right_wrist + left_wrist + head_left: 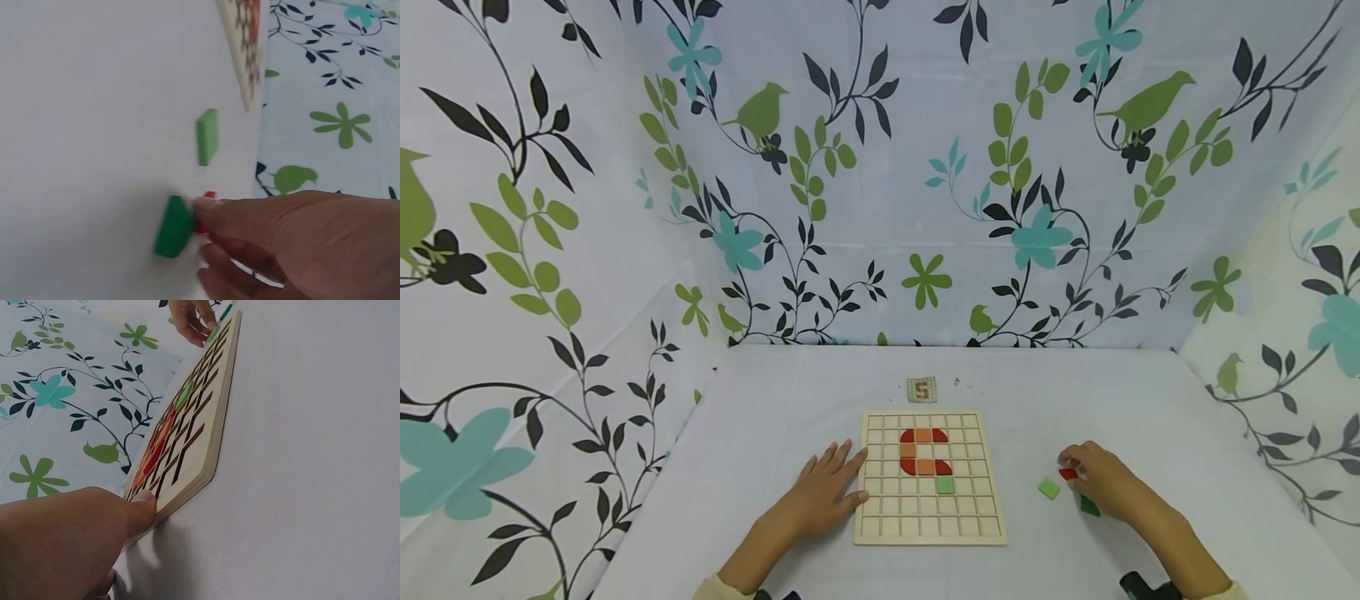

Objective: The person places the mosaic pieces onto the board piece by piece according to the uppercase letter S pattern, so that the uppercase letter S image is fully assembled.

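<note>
A pale wooden grid board (895, 529) lies on the white table, with red and orange tiles (922, 435) forming a curved shape in its cells. One light green tile (945, 485) sits just below that shape. My left hand (826, 492) is spread flat on the cloth, its thumb and a fingertip touching the board's left edge. Off to the right, my right hand (1101, 477) pinches a small red tile (206, 215), partly hidden by the thumb. Beside those fingers lies a dark green tile (174, 228) with a rounded side. A loose light green tile (1048, 488) lies between it and the board.
Beyond the board's far edge is a small square card (922, 389) bearing a character like an S or 5. Patterned cloth (880, 208) with leaves and birds rises behind the table and along both sides. Dark straps (1150, 587) show near the wrists.
</note>
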A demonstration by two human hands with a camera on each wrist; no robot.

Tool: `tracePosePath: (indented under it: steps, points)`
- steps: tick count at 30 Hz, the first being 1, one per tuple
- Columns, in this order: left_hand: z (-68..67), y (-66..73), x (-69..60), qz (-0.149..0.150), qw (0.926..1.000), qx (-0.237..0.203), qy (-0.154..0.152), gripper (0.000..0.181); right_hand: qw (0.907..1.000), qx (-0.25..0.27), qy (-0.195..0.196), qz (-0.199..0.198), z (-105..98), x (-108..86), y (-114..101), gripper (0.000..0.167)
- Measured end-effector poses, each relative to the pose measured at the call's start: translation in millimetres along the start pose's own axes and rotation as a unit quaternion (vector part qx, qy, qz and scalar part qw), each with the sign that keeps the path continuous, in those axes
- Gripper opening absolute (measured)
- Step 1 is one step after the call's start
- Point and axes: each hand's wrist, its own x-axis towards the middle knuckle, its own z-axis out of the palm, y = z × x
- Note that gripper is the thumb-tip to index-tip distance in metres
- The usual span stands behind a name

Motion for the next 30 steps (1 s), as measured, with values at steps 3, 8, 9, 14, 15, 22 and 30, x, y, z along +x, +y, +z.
tracePosePath:
  steps: [3, 8, 9, 14, 15, 22, 30]
  points:
    - [0.5, -0.2, -0.2, 0.001, 1.0000, -0.001, -0.001, 0.072, 0.9999, 0.011, 0.004, -0.001, 4.7, 0.7, 5.9, 0.021]
    - [1.1, -0.8, 0.7, 0.001, 1.0000, 0.002, 0.003, 0.072, 0.9996, 0.012, 0.025, 0.001, 9.5, 3.5, 8.0, 0.017]
    - [1.2, -1.0, 0.9, 0.001, 1.0000, 0.003, 0.002, 0.072, 0.9996, 0.011, 0.028, 0.000, 9.8, 4.1, 8.0, 0.018]
    - [1.5, -1.7, 0.3, 0.000, 1.0000, 0.006, 0.002, 0.073, 0.9995, 0.008, 0.030, -0.001, 12.4, 5.4, 9.0, 0.018]
    - [1.1, -1.7, 0.0, 0.000, 1.0000, 0.005, 0.003, 0.073, 0.9995, 0.007, 0.031, -0.004, 13.0, 5.2, 9.1, 0.018]
    - [0.5, -0.9, -0.8, 0.001, 1.0000, 0.000, 0.003, 0.073, 0.9991, 0.008, 0.040, -0.014, 18.2, 3.1, 7.8, 0.020]
    - [2.2, -1.6, -0.4, 0.001, 1.0000, 0.006, 0.001, 0.072, 0.9983, 0.021, 0.053, -0.014, 23.8, 5.5, -0.3, 0.017]
